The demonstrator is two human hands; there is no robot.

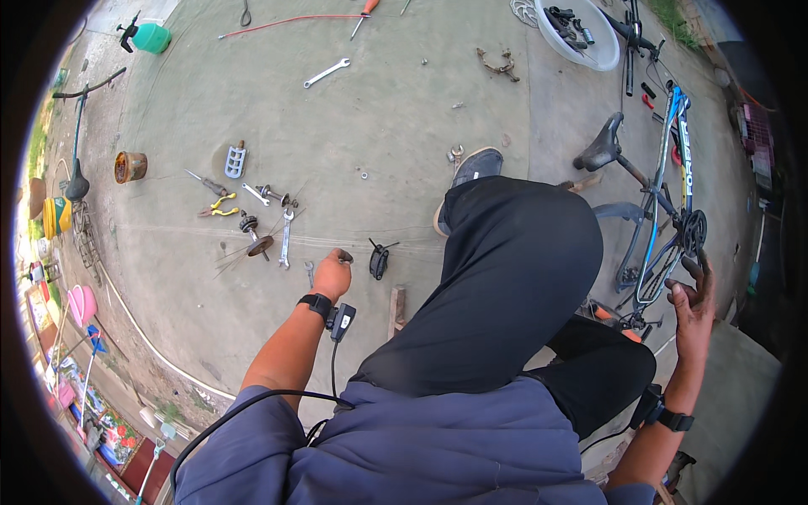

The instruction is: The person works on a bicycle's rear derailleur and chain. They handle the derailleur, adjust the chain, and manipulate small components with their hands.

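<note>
My left hand [335, 276] is closed low over the ground, its dark-smudged fingertips curled in; whatever it may hold is hidden. Just right of it lies a black folding multi-tool [379, 262] with some of its keys out. To its left are a small wrench [309, 273], a larger combination wrench [286, 239] and a wheel hub [257, 238] with loose spokes. My right hand [694, 303] has its fingers apart, holding nothing visible, near the black chainring [693, 232]. That chainring belongs to a blue, black and white bicycle frame [665, 194] with a black saddle [600, 143].
Pliers [220, 207], a screwdriver [206, 182], a pedal [235, 161] and a rusty can [130, 167] lie to the left. Farther off are a wrench [326, 73], a brake caliper [498, 65], a white tub of parts [598, 46] and a green spray bottle [151, 38].
</note>
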